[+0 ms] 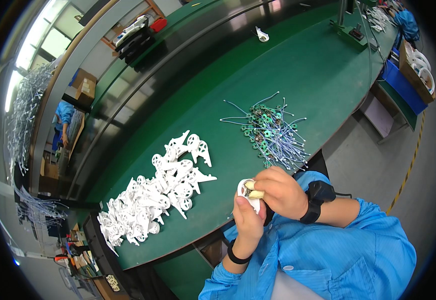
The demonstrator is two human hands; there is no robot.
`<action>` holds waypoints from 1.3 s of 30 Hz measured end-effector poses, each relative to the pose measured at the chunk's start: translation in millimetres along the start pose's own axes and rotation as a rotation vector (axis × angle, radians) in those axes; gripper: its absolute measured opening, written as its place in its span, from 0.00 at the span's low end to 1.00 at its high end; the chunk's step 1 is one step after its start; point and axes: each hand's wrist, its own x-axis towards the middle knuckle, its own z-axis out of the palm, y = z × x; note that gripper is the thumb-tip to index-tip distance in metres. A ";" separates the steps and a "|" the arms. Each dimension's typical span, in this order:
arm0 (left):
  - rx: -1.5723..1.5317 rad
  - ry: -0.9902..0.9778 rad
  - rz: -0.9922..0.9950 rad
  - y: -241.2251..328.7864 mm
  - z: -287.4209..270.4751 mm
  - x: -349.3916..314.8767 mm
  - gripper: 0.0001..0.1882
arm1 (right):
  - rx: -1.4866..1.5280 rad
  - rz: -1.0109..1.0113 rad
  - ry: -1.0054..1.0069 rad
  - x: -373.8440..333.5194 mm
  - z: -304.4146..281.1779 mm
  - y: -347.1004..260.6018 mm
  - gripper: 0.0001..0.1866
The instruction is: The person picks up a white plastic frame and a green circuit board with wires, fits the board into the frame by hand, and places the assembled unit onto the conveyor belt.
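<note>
Close to my body, over the table's near edge, my left hand (248, 220) grips a white plastic part (243, 188) with a ring-shaped head. My right hand (281, 193) is closed at the same part, with pale yellow finger covers (254, 192) on its fingertips pressed into the ring. Whatever may lie under those fingertips is hidden. Ahead of my hands lies a tangle of blue-white wires (288, 147) with small green ring-shaped boards (264, 117). To the left spreads a heap of similar white plastic parts (148, 200).
A green table (318, 75) curves across the view. One white part (262, 34) lies apart near its far side. A green stand (350, 35) rises at the far right, and a blue bin (403, 87) stands beyond the right edge. Another person's blue sleeve (406, 24) shows there.
</note>
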 end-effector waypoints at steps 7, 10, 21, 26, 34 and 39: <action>0.415 0.028 0.169 -3.3 -2.6 -0.5 0.26 | -0.141 -0.175 -0.030 3.5 -1.9 5.6 0.13; 0.443 -0.006 0.089 3.0 -5.4 -2.4 0.22 | -0.094 -0.147 -0.049 3.4 -2.1 8.9 0.12; 0.288 0.034 0.152 -6.5 -10.7 3.6 0.28 | 0.018 0.017 -0.067 2.7 8.8 8.5 0.11; -0.367 -0.101 -0.303 13.0 -17.2 -0.2 0.35 | 0.029 -0.016 -0.058 11.9 -2.9 -3.9 0.12; -0.324 -0.141 -0.322 15.4 -18.9 -0.3 0.37 | 0.157 0.063 -0.120 12.7 -19.2 2.2 0.11; -0.109 -0.079 -0.198 11.2 -10.5 0.5 0.37 | -0.054 -0.065 -0.182 16.5 -11.2 0.1 0.12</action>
